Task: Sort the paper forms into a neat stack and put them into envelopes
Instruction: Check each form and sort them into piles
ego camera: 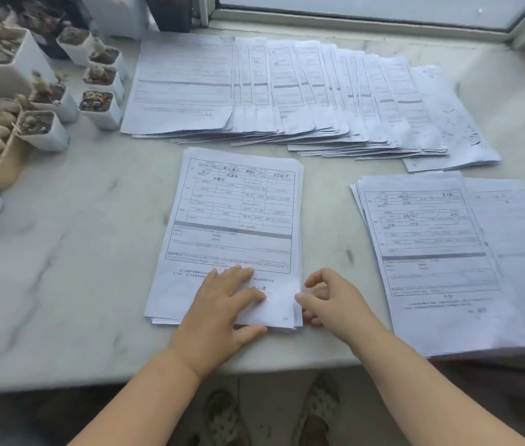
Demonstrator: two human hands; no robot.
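Fingers (238,278) of the left hand (219,313) lie straight and flat on the lower part of the middle stack of white printed paper forms (232,220), apparently pinning it so the sheets cannot slide. The right hand (332,300) sits just beside that stack's near right corner, its fingers curled with thumb and forefinger closing on the sheet edges, seemingly to square them or lift a page; whether they truly pinch paper I cannot tell.

Under both hands spreads the pale grey marble-patterned worktop (61,268), which carries everything. Well beyond the fingers, toward the window frame (367,24), a long fanned spread of white printed forms (287,91) lies overlapped left to right, probably so each sheet can be read and drawn off in turn. Right of the right hand rests a looser pile of white printed forms (441,252), its sheets skewed and reaching the worktop's near edge, likely a second category awaiting tidying. Far left of the left hand stand small white square plastic pots of succulents (100,104), pushed aside from the paper.

No envelopes show, so I judge the sorting and squaring step is in hand, with the stuffing not yet begun.
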